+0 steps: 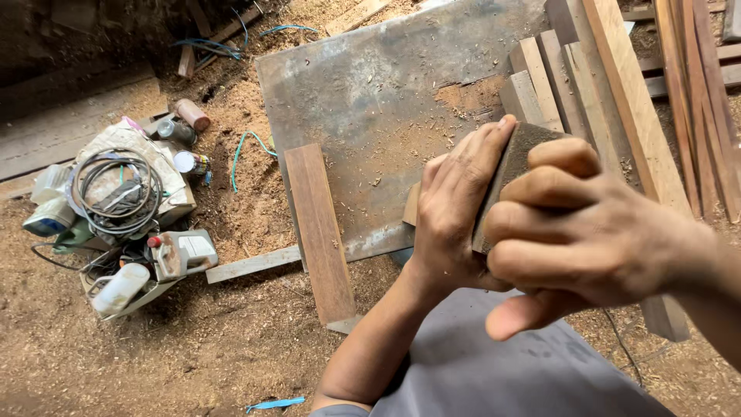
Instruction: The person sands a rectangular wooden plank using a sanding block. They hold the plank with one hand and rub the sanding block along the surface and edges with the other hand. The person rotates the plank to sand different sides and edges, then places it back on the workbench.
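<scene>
Head cam, workshop floor covered in sawdust.

Hands: both together at approx 3 o'clock of frame, clamped on one small dark wood block [515, 158]. Left hand [455, 208] flat against block's near face, fingers pointing to 12; right hand [575, 232] wrapped over far side, fingers curled, thumb free underneath. Block is held in the air, above the metal sheet [363, 100] and person's grey-clad lap; only its top corner and one edge are visible, rest hidden by fingers.

Surroundings: reddish plank [320, 232] lies across sheet's 7 o'clock edge. Stack of planks [587, 69] at 1 o'clock, some leaning. At 9 o'clock, heap of gear: coiled cable [116, 185], small power tool [181, 253], bottles and cans. Loose blue wire [247, 150] runs near the sheet.

Risks, as judged:
- Slip: dust on palms and block could loosen the grip; block would drop onto sheet or lap.
- Splinters: bare skin pressed on rough-sawn edges, no gloves seen.
- Pinch: right fingers overlap block's edge close to left palm; any twist could nip skin.
- Trip/snag: cable and wire lie loose in sawdust, partly buried.
- Leaning planks at 1 o'clock could slide if knocked.
</scene>
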